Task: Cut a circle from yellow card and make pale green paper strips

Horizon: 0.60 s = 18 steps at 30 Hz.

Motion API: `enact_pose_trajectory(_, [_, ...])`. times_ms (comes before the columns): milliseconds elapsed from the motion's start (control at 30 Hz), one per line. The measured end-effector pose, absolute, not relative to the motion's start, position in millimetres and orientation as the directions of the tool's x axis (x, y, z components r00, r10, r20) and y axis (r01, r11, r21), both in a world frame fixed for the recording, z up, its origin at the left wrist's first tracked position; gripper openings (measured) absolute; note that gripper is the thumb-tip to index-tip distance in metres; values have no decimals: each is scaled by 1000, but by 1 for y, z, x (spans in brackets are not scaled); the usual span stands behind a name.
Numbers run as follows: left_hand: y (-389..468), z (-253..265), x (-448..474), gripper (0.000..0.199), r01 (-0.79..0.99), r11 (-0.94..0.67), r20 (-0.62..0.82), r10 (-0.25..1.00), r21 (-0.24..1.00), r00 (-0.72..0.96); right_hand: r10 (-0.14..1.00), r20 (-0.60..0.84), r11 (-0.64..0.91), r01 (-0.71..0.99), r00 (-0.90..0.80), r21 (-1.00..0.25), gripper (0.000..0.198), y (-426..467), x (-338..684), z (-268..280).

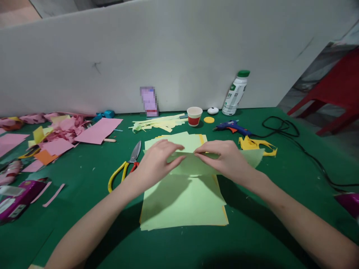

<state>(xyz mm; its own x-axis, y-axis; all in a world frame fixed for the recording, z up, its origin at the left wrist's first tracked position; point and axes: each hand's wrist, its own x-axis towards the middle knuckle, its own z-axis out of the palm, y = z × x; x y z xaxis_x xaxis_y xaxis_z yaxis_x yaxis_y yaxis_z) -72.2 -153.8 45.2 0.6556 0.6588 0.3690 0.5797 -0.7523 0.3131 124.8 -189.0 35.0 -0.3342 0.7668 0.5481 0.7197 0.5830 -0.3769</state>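
A loose light green sheet of paper (193, 170) is lifted at a slant above a stack of similar green sheets (182, 209). My right hand (228, 158) pinches its upper edge near the middle between thumb and fingertips. At the same edge, just to the left, is my left hand (159, 158), its thumb and index finger apart. Both hands partly cover the sheet. Yellow paper edges show at the sides of the stack. Scissors (130, 162) with yellow and red handles lie left of the stack, partly behind my left forearm.
Pale paper strips (159, 122), a paper cup (194, 116), a bottle (235, 93) and a phone (149, 101) line the back by a white board. At right lie a blue glue gun (232, 127), its cord and yellow scraps (258, 145). Pink paper (99, 130) clutters the left.
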Motion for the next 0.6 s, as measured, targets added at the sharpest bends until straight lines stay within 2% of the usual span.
enact_pose_trajectory(67, [-161, 40, -66, 18, 616, -747, 278, 665, 251, 693, 775, 545, 583, 696, -321, -419, 13, -189, 117, 29])
enact_pose_trajectory(200, [-166, 36, -64, 21, 638, -725, 217, 687, 260, 693, 796, 517, 573, 668, -316, -474, 12, -194, 106, 24])
enact_pose_trajectory(333, [-173, 39, -64, 23, 605, -750, 281, 661, 267, 695, 806, 530, 554, 652, -263, -518, 11, -200, 102, 26])
enact_pose_trajectory(433, [-176, 40, -66, 22, 592, -775, 345, 630, 222, 695, 816, 517, 539, 664, -260, -518, 9, -201, 102, 27])
enact_pose_trajectory(600, [-177, 47, -71, 24, 582, -796, 452, 587, 168, 672, 776, 563, 570, 698, -284, -434, 10, -200, 107, 32])
